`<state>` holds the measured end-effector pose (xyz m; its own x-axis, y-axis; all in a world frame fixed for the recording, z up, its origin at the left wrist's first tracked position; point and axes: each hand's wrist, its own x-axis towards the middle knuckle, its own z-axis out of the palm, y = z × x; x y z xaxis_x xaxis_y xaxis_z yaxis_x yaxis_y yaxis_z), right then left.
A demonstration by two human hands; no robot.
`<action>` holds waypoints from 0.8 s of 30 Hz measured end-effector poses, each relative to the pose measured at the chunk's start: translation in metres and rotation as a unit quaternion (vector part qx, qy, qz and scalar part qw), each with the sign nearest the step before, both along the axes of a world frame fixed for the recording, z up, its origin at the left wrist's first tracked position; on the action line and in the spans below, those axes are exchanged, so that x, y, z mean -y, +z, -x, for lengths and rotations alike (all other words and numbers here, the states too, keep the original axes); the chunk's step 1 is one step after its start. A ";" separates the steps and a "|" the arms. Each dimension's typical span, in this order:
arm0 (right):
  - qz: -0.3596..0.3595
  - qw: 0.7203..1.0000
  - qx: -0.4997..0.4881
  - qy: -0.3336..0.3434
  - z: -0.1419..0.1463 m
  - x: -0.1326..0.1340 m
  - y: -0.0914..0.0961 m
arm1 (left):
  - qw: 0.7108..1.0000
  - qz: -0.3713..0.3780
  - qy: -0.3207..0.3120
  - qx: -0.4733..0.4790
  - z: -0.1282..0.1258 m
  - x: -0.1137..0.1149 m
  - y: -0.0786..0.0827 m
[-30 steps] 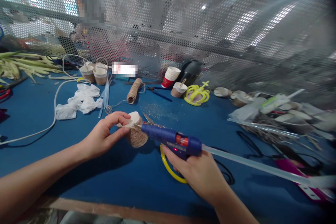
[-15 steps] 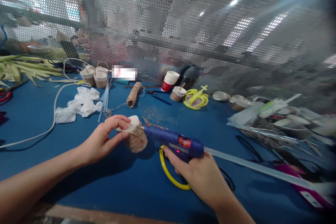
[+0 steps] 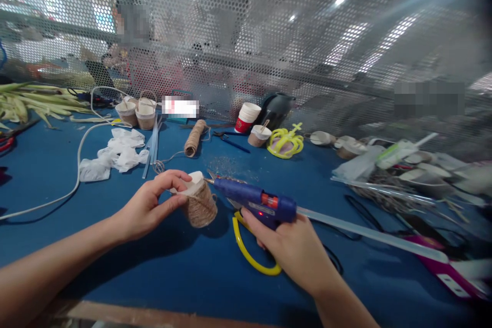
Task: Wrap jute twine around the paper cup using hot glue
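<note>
My left hand (image 3: 159, 202) pinches the white rim of a small paper cup (image 3: 202, 208) wrapped in brown twine, holding it tilted above the blue table. A blue hot glue gun (image 3: 249, 196) is gripped in my right hand (image 3: 295, 248), its red light lit and a long clear glue stick (image 3: 369, 233) running out of its back. The gun's nozzle points left, close to the cup's rim; whether they touch I cannot tell. Partly hidden under the gun lie scissors with yellow handles (image 3: 249, 253).
Behind the cup lies a roll of twine (image 3: 195, 138), with pliers (image 3: 232, 142) to its right. White crumpled cloth pieces (image 3: 119, 151) and clear glue sticks (image 3: 154, 146) are at left. A yellow crown-shaped piece (image 3: 285, 142) stands at the back, before a perforated metal screen (image 3: 230, 51).
The glue gun's nozzle has moved slightly up and back from the cup's side. The cup has turned a little in my left hand, showing more of its twine.
</note>
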<state>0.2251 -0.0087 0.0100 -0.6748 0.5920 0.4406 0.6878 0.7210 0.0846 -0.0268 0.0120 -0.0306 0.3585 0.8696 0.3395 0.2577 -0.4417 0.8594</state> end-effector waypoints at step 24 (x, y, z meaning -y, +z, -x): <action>0.319 0.871 -0.327 -0.179 0.010 0.011 0.007 | 0.985 0.123 -0.046 0.111 0.003 -0.007 -0.005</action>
<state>0.2153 -0.0193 0.0170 -0.1249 0.9782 0.1659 0.6279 0.2074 -0.7501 -0.0295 0.0186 -0.0358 0.3801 0.9029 0.2008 0.0206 -0.2253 0.9741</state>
